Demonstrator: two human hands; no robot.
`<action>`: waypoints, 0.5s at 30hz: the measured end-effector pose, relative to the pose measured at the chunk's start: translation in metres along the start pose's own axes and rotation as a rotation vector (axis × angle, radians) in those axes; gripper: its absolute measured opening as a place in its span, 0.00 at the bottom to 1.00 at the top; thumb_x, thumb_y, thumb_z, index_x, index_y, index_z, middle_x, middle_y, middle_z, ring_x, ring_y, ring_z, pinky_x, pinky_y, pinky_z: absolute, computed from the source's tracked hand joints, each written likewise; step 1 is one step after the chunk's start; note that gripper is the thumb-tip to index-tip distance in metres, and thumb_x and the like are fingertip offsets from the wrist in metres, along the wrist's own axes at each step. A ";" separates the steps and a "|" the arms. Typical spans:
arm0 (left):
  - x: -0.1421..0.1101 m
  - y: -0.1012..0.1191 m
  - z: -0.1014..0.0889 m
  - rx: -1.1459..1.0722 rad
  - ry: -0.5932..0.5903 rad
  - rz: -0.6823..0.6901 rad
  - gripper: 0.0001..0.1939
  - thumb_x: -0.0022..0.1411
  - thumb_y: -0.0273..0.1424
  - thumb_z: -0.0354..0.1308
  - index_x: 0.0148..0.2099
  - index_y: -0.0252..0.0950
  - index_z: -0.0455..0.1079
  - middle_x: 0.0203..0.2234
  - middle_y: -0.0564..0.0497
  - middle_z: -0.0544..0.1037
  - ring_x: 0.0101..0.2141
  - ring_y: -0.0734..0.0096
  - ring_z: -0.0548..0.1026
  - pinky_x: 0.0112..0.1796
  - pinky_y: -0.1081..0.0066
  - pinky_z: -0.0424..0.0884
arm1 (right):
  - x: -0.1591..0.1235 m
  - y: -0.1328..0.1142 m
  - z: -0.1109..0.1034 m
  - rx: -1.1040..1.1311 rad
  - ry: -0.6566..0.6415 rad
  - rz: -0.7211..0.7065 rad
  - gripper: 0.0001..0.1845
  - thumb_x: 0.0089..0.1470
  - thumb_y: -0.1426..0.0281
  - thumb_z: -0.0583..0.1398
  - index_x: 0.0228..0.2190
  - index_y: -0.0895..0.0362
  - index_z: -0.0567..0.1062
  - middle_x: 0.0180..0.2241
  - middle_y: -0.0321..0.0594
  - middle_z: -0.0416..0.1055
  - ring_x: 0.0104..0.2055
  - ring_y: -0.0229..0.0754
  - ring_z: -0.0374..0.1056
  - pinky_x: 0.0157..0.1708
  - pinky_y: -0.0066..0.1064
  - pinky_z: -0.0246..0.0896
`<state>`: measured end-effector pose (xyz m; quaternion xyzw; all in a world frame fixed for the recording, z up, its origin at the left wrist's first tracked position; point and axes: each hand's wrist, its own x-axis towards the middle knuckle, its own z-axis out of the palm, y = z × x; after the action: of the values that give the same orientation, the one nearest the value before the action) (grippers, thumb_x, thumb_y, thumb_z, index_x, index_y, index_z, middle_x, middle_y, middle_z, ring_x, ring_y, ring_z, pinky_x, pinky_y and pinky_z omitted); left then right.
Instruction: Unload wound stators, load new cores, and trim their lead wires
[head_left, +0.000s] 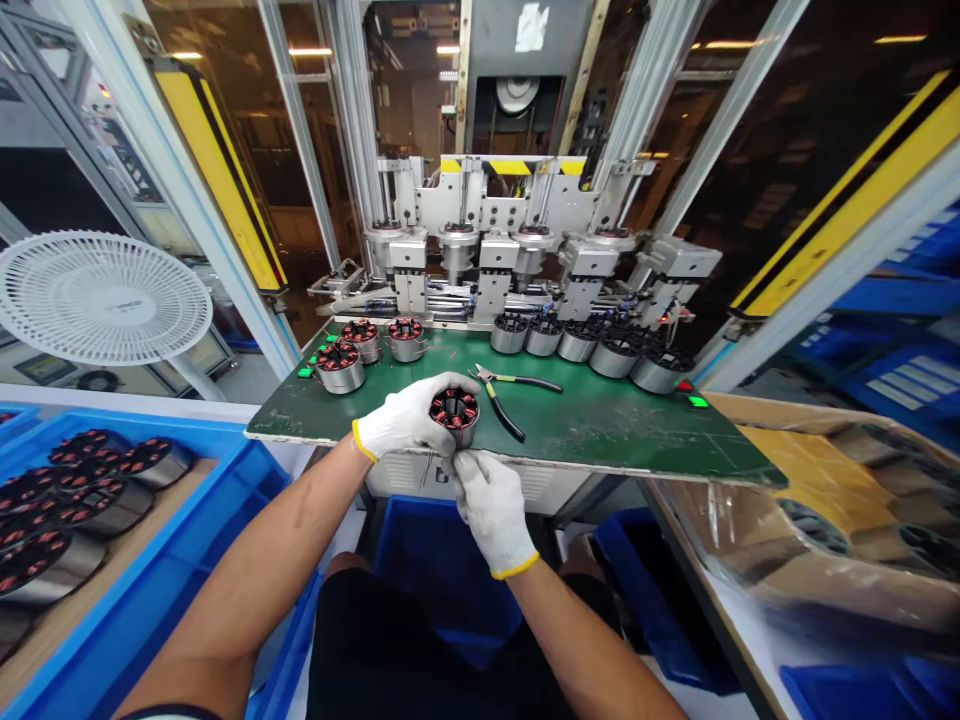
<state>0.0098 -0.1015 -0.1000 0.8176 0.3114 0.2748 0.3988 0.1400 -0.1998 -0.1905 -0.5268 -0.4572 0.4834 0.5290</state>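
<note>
- Wound stator [455,412]: red-brown copper coils in a dark slotted core, steel sleeve below, upright with its coil end facing up, inside the curl of the left hand and over the front edge of the board
- Left hand [409,418]: white knit glove with yellow cuff, mostly closed, wrapped around the stator's left side, with a firm hold on the sleeve
- Right hand [491,510]: matching glove, fingers bunched and reaching up, fingertips [465,465] at the stator's lower end; grip or mere contact impossible to tell
- Pliers [501,398]: black handles with yellow-green grips, handles spread, lying just right of the stator, apart from both hands
- Green work board [622,435]: tilted-looking slab in front of the machine, directly beyond the hands
- Finished-looking stators: three [362,342] on the board's far left, five in a row [577,345] along its far right, all upright and well beyond the hands
- Assembly machine [480,240]: pale metal press heads and pneumatic cylinders behind the board, framed by yellow-and-black light curtains [217,180]
- Blue crate [150,430]: lower left, near the left forearm, holding stators [75,510] on their sides
- Blue bins [442,590]: below the board, between the forearms
- Cardboard box [817,490]: right of the board, lined with clear plastic
- White fan [101,297]: far left, beyond the crate
</note>
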 end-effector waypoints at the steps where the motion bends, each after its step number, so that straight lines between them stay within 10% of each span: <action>1: 0.000 0.000 -0.002 -0.006 -0.010 -0.003 0.36 0.36 0.21 0.62 0.52 0.36 0.66 0.46 0.50 0.73 0.47 0.58 0.71 0.49 0.61 0.67 | -0.003 0.012 -0.001 -0.005 -0.021 0.053 0.20 0.54 0.53 0.54 0.26 0.58 0.69 0.15 0.28 0.54 0.15 0.30 0.48 0.13 0.23 0.44; 7: -0.025 0.003 -0.005 -0.174 0.135 -0.001 0.48 0.37 0.25 0.64 0.63 0.40 0.54 0.57 0.46 0.67 0.57 0.55 0.63 0.58 0.59 0.58 | -0.042 0.042 -0.053 -0.252 -0.098 0.187 0.18 0.54 0.59 0.53 0.26 0.59 0.74 0.15 0.31 0.60 0.15 0.33 0.54 0.14 0.24 0.47; 12: -0.033 0.016 0.027 -0.018 0.522 -0.221 0.42 0.46 0.38 0.65 0.62 0.40 0.55 0.53 0.44 0.70 0.53 0.55 0.69 0.55 0.56 0.62 | -0.030 -0.044 -0.099 -0.425 0.285 -0.284 0.18 0.57 0.58 0.54 0.35 0.58 0.76 0.22 0.37 0.71 0.21 0.36 0.64 0.23 0.26 0.61; 15: -0.021 0.021 0.043 0.223 0.556 -0.379 0.42 0.40 0.43 0.68 0.58 0.41 0.60 0.48 0.45 0.74 0.47 0.53 0.73 0.51 0.57 0.67 | 0.004 -0.085 -0.081 -0.356 0.188 -0.459 0.18 0.57 0.66 0.52 0.47 0.55 0.72 0.37 0.38 0.75 0.23 0.34 0.67 0.28 0.26 0.66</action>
<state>0.0321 -0.1474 -0.1100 0.6776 0.5823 0.3725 0.2511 0.2233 -0.2028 -0.1081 -0.5366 -0.5907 0.2127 0.5639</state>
